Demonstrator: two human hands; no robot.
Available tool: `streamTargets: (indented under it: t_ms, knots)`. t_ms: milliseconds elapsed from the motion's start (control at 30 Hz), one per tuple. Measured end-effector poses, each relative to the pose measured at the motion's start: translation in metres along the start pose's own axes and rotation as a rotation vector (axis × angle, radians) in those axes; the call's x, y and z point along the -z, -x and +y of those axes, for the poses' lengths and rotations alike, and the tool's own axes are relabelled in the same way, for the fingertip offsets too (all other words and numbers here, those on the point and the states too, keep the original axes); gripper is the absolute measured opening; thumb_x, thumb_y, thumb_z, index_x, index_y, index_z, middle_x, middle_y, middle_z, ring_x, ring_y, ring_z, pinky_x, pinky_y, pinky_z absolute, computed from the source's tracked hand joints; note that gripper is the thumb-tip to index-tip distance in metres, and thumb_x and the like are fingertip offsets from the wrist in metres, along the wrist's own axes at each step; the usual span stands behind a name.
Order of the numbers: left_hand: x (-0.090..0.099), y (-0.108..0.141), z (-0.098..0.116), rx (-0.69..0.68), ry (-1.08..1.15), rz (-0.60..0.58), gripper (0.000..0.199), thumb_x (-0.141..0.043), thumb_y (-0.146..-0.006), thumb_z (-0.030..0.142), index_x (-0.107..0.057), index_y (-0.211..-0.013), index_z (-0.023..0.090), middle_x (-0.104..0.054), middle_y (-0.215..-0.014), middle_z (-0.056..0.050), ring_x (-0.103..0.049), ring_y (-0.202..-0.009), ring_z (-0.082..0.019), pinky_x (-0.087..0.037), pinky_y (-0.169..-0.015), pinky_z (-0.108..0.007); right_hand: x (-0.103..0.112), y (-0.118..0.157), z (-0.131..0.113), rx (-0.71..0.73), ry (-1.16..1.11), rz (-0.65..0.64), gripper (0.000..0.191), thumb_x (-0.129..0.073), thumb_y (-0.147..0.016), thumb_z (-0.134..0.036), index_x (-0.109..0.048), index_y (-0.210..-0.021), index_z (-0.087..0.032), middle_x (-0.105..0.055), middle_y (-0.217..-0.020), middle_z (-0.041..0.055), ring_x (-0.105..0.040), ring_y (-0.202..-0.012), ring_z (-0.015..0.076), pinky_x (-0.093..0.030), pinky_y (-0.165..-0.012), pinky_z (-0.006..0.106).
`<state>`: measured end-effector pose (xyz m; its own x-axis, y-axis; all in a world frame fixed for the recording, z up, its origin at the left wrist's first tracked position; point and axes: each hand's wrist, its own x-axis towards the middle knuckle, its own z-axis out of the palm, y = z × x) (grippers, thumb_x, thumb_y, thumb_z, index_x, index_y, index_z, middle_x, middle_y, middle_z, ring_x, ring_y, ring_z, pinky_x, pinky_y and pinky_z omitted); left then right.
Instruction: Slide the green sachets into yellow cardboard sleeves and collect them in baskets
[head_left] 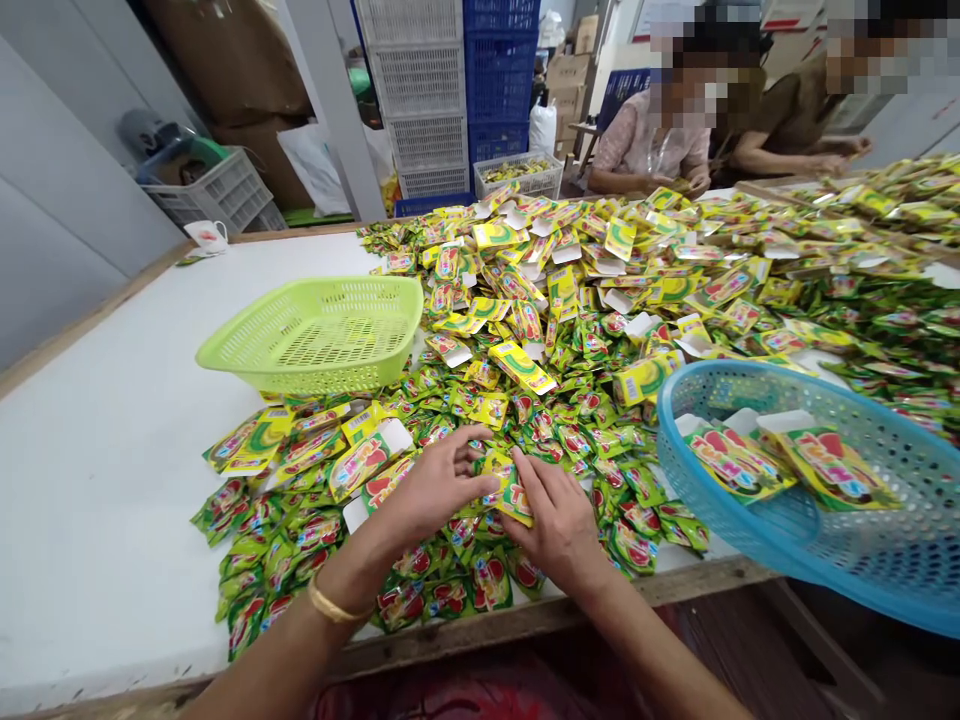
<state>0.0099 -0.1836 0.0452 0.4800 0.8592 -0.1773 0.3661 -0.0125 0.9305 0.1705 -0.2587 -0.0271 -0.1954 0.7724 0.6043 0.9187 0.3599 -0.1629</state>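
My right hand grips a small yellow-and-green candy box over the heap. On the box's left side, my left hand has its thumb against the edge and its fingers curled; whether it also holds a packet is hidden. Beneath both hands lie many small green candy packets with red fruit pictures. Left of my left wrist rests a printed box with a white flap raised. Farther back is a pile of yellow boxes, several with open white ends.
A light green plastic basket stands at left on the white table. At right, a blue basket holds several boxes and overhangs the wooden edge. Two people sit across the table. Stacked crates and a white cup are behind.
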Motion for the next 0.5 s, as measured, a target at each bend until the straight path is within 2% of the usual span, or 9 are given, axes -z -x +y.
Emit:
streamTargets:
  t_ms: [67, 167, 300, 400, 500]
  knots:
    - [0.002, 0.003, -0.004, 0.027, 0.049, 0.013, 0.04, -0.066, -0.061, 0.016, -0.062, -0.101, 0.016, -0.064, -0.082, -0.001, -0.057, -0.069, -0.014, -0.046, -0.063, -0.024, 0.0, 0.0, -0.002, 0.005, -0.001, -0.002, 0.063, -0.05, -0.088, -0.038, -0.032, -0.14, -0.006, -0.058, -0.113, 0.0159, -0.052, -0.099, 0.0252, -0.042, -0.082, 0.038]
    - [-0.003, 0.004, -0.007, 0.021, 0.006, 0.104, 0.024, -0.062, -0.062, 0.014, -0.065, -0.086, 0.016, -0.062, -0.073, 0.001, -0.053, -0.062, -0.011, -0.043, -0.059, -0.023, -0.002, -0.002, -0.006, 0.001, 0.01, 0.003, 0.062, -0.048, -0.089, -0.037, -0.031, -0.14, -0.006, -0.058, -0.113, 0.0164, -0.052, -0.1, 0.026, -0.042, -0.083, 0.039]
    - [-0.017, 0.003, -0.006, 0.024, 0.06, 0.181, 0.022, -0.062, -0.063, 0.017, -0.067, -0.085, 0.015, -0.063, -0.07, 0.001, -0.052, -0.06, -0.011, -0.042, -0.058, -0.022, -0.005, -0.001, -0.007, -0.033, 0.025, 0.047, 0.062, -0.048, -0.089, -0.036, -0.029, -0.142, -0.007, -0.059, -0.112, 0.016, -0.052, -0.098, 0.025, -0.043, -0.082, 0.038]
    - [-0.021, 0.003, -0.005, 0.05, 0.07, 0.153, 0.022, -0.062, -0.064, 0.019, -0.069, -0.084, 0.014, -0.061, -0.062, 0.002, -0.049, -0.055, -0.011, -0.04, -0.054, -0.022, -0.005, 0.003, -0.006, -0.033, 0.031, 0.06, 0.063, -0.046, -0.09, -0.037, -0.028, -0.142, -0.007, -0.059, -0.111, 0.0158, -0.053, -0.097, 0.0244, -0.043, -0.081, 0.037]
    - [-0.015, 0.004, -0.006, 0.051, 0.031, 0.046, 0.017, -0.06, -0.067, 0.024, -0.07, -0.078, 0.014, -0.058, -0.058, 0.002, -0.047, -0.054, -0.011, -0.037, -0.053, -0.021, -0.003, 0.007, -0.007, 0.0, 0.045, 0.043, 0.063, -0.046, -0.09, -0.037, -0.028, -0.142, -0.006, -0.059, -0.11, 0.0162, -0.053, -0.094, 0.0245, -0.042, -0.079, 0.037]
